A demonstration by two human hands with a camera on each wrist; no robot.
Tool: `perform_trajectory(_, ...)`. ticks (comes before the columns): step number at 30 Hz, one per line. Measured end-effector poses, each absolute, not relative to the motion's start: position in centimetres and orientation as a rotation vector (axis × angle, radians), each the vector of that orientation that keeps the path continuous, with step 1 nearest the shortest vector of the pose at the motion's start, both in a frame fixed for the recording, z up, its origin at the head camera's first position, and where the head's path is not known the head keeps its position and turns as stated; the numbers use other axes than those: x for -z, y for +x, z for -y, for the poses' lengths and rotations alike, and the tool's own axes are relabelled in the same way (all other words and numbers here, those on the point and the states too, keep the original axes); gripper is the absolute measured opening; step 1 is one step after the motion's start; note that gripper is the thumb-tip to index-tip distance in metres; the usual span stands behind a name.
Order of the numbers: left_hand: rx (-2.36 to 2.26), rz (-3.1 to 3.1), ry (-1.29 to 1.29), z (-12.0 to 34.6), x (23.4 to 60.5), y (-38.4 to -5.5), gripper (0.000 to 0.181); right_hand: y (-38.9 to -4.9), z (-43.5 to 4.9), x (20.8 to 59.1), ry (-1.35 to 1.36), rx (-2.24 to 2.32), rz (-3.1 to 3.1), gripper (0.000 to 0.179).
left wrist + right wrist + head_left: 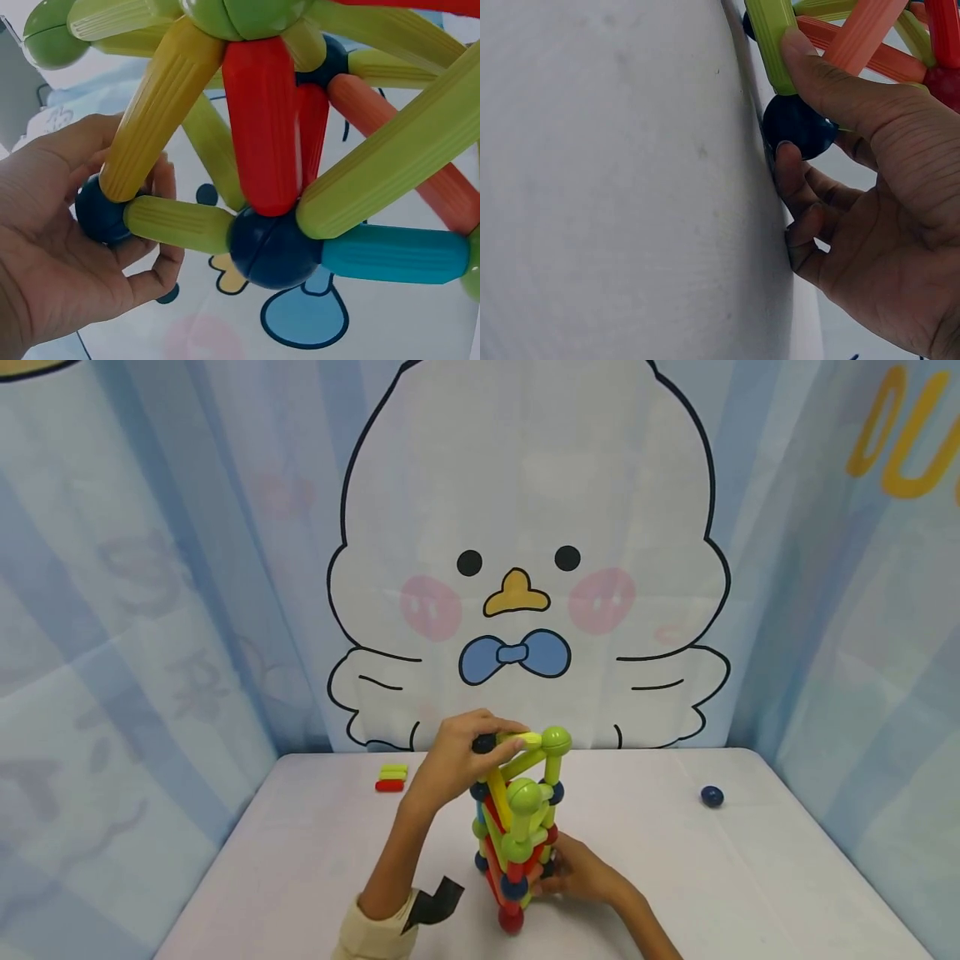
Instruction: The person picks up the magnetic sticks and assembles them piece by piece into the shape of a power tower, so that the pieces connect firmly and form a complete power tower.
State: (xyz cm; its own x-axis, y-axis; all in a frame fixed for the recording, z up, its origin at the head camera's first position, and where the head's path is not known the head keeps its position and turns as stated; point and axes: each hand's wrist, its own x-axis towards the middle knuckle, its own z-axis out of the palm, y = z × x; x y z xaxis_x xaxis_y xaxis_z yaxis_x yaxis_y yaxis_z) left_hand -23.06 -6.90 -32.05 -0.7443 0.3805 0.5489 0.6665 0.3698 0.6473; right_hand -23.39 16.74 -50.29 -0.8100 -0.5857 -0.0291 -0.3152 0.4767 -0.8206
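Observation:
A toy tower (523, 800) of balls and ribbed sticks stands upright on the table, in green, red, yellow, blue and dark blue. At its top, my left hand (453, 760) curls its fingers and thumb round a dark blue ball (103, 210). A yellow stick (161, 109) and a short green stick (178, 223) join that ball. Low on the tower's right side, my right hand (588, 872) grips a bottom corner. In the right wrist view its thumb presses a green stick (772, 45), with a fingertip against the dark blue ball (799, 124) below.
Two yellow-green sticks (393, 772) and a red stick (389, 786) lie together at the table's back left. A loose dark blue ball (712, 796) sits at the back right. Behind the table (645, 860) hangs a curtain (525, 485) printed with a cartoon bird.

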Motion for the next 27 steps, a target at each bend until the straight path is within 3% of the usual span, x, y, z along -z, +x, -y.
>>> perform_trajectory(6, 1.381, 2.308, -0.868, 6.7, 32.3, -23.0, 0.027, -23.3, -16.7, 50.3, -0.744, 1.248, -2.425, 0.068)
perform_trajectory(14, 1.604, 2.120, -0.566, 8.2, 33.8, -26.0, 0.063, -23.1, -16.5, 50.0, -0.755, 1.203, -2.459, 0.068)
perform_trajectory(20, 1.482, 2.334, -0.255, 10.6, 38.6, -30.8, 0.042, -23.0, -16.4, 49.5, -0.791, 1.182, -2.491, 0.068)
perform_trajectory(24, 1.239, 2.581, -0.201, 12.0, 43.2, -32.8, 0.022, -22.8, -16.3, 49.4, -0.772, 1.155, -2.516, 0.063)
perform_trajectory(27, 1.032, 2.717, -0.201, 12.4, 46.3, -33.5, 0.020, -22.6, -16.3, 49.4, -0.738, 1.136, -2.534, 0.062)
